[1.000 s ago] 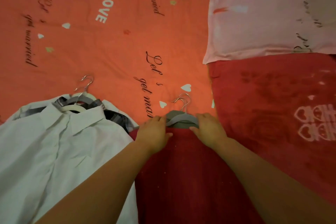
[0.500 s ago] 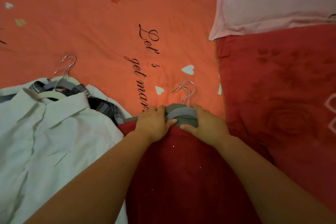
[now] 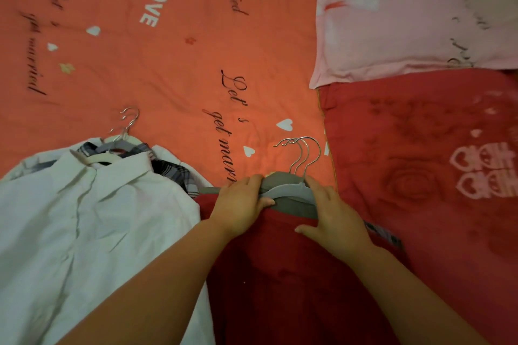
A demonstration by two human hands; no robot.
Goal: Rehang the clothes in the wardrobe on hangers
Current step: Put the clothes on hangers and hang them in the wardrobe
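Observation:
A stack of grey hangers point(image 3: 286, 190) with three metal hooks point(image 3: 305, 154) lies at the top of a dark red garment point(image 3: 280, 274) on the bed. My left hand point(image 3: 241, 202) grips the left side of the hangers, fingers over the top and thumb underneath. Laid flat over their right side is my right hand point(image 3: 333, 213), with straight fingers and the thumb spread onto the red cloth. To the left lies a white shirt point(image 3: 84, 218) on a pale hanger point(image 3: 106, 158), over a plaid garment point(image 3: 173, 173).
Everything lies on an orange bedsheet point(image 3: 168, 78) printed with words and hearts. A pink pillow point(image 3: 406, 8) sits at the back right. A red patterned cover point(image 3: 434, 176) fills the right side. More hooks point(image 3: 129, 120) stick out above the white shirt.
My right thumb has moved off the hangers and spread onto the red garment. The hooks now stand fanned apart. My left hand keeps its grip.

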